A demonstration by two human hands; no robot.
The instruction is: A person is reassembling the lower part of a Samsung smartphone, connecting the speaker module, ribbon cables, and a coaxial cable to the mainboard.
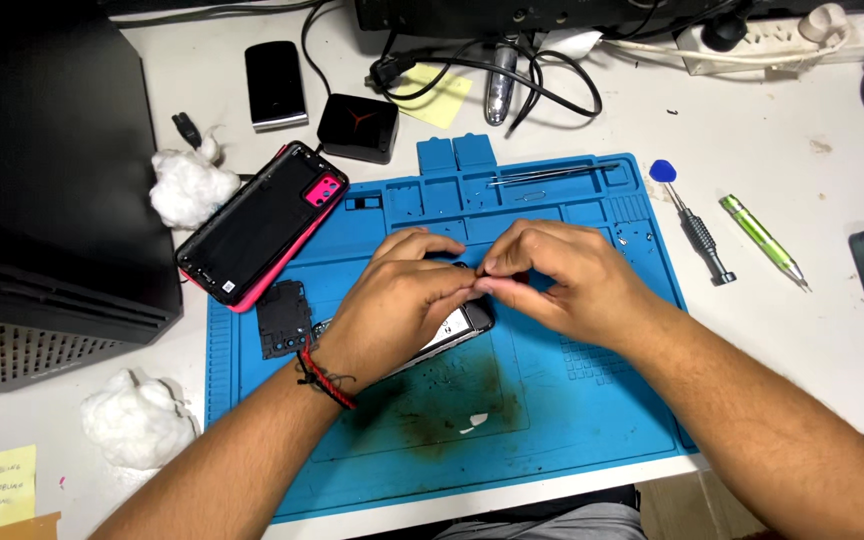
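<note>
An opened phone lies on a blue work mat. My left hand rests over it and holds it down, a red-black cord around the wrist. My right hand meets it from the right, thumb and forefinger pinched at the phone's top edge; what they pinch is too small to tell. Most of the phone is hidden under both hands. A black inner cover plate lies on the mat to the left.
A phone back shell with pink rim lies at the mat's upper left. Tweezers sit in the mat's top tray. A screwdriver, green pen tool, cotton wads, black boxes and cables surround it.
</note>
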